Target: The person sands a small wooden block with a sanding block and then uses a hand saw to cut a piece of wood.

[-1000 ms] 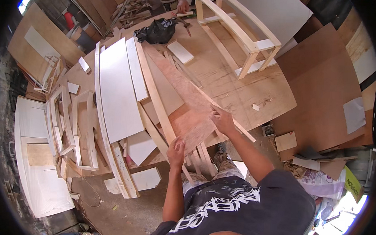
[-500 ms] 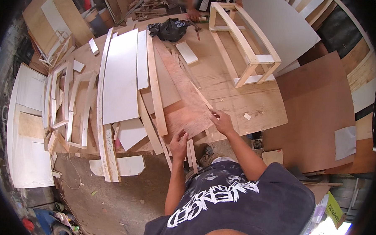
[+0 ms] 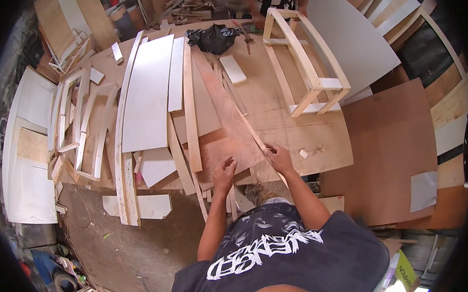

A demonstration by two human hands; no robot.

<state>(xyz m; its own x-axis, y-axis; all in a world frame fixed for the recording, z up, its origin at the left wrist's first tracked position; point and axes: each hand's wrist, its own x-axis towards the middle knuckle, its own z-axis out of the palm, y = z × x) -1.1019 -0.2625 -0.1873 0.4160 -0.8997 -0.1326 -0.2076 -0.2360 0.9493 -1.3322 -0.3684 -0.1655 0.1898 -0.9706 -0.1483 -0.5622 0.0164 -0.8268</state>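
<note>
In right hand (image 3: 278, 159), near the table's front edge: one narrow wood strip (image 3: 255, 134), pinched between thumb and fingers, along the right margin of a reddish plywood panel (image 3: 229, 140) lying on the worktable (image 3: 323, 137). Left hand (image 3: 224, 176) over the panel, loosely curled, nothing visibly held, contact uncertain. Apparently assembled: one box frame (image 3: 299, 51), far right; apparently unfastened: strip and panel.

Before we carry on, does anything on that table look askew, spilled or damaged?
I see no spill or clear damage. A crumpled black bag lies by the far ends of the boards, looking stray, and the long strips on the left overhang the near edge of the table, where they might get bumped.
</note>
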